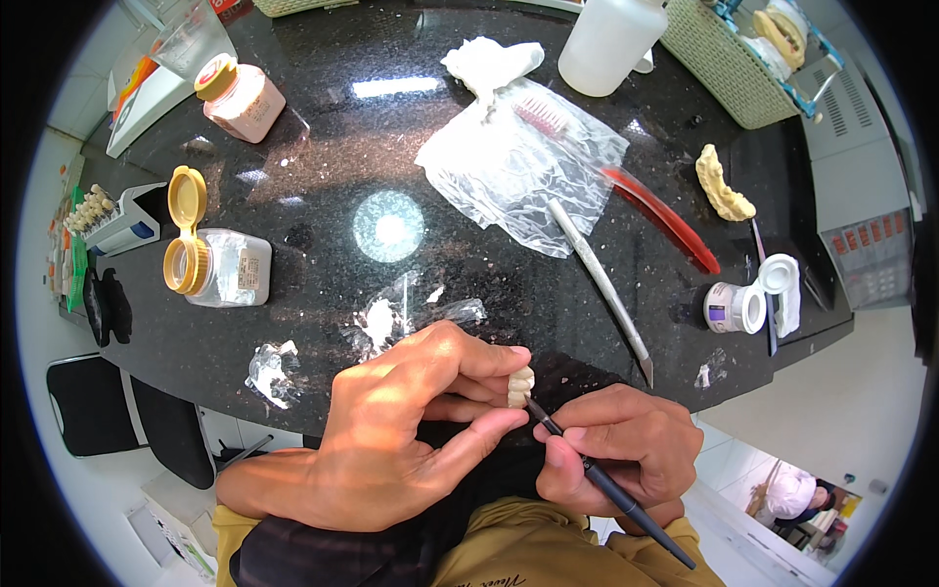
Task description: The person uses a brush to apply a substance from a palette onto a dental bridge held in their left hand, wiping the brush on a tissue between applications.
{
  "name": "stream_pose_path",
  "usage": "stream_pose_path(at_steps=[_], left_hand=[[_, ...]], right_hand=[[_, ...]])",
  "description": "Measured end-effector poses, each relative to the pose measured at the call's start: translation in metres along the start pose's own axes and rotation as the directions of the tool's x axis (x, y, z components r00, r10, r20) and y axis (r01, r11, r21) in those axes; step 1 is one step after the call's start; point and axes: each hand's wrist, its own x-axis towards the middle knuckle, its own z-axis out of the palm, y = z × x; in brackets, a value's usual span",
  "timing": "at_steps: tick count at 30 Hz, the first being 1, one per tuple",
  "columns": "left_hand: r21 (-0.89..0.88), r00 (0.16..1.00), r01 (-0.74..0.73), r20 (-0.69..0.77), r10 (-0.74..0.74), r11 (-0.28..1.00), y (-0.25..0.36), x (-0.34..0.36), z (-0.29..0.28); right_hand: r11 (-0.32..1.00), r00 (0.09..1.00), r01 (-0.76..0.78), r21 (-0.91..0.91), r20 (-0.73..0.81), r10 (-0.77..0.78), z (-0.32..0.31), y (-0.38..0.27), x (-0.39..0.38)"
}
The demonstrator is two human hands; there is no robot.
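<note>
Right hand (626, 445): closed pen-fashion on a dark tool (626, 501), the nearer of the two to the tooth piece's free side; tool slanted up and leftward, tip at the lower right edge of the tooth piece (520, 387). Left hand (391, 421): left of the tooth piece, pinching it between thumb below and fingers above, its long axis running roughly away from the wearer, across the slant of the tool. Whether the tip touched or stood just clear could not be told; the pinching digits covered the piece's ends, and its underside was hidden. Past the piece, leftward: white scraps (380, 323), then an open jar (235, 269). Past it, rightward: a grey knife (606, 298), its upper end lying on a plastic bag (509, 166). Farthest, beyond the piece: a bottle (611, 47), top cut off by the frame.
</note>
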Motion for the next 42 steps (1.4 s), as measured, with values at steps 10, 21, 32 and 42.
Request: stream_pose_path(at_steps=[10,21,32,42], left_hand=[[-0.003,1.0,0.015,0.002,-0.015,1.0,0.0014,0.0008,-0.0003],[-0.036,0.997,0.073,0.025,-0.072,0.997,0.0077,0.0033,-0.0023],[-0.028,0.998,0.055,0.039,-0.054,0.998,0.0057,0.0037,-0.0034],[-0.025,0.998,0.043,0.056,-0.042,0.999,0.0047,0.0039,-0.005]], right_hand=[[1.0,0.998,-0.015,-0.019,0.054,0.017,-0.0071,-0.0021,0.0],[0.999,1.0,0.019,-0.029,0.018,-0.018,-0.0047,-0.0014,-0.0001],[0.999,0.999,0.045,-0.005,0.002,-0.045,-0.0011,0.002,-0.0016],[0.998,0.998,0.059,-0.01,0.02,-0.059,-0.0005,0.0027,-0.0012]])
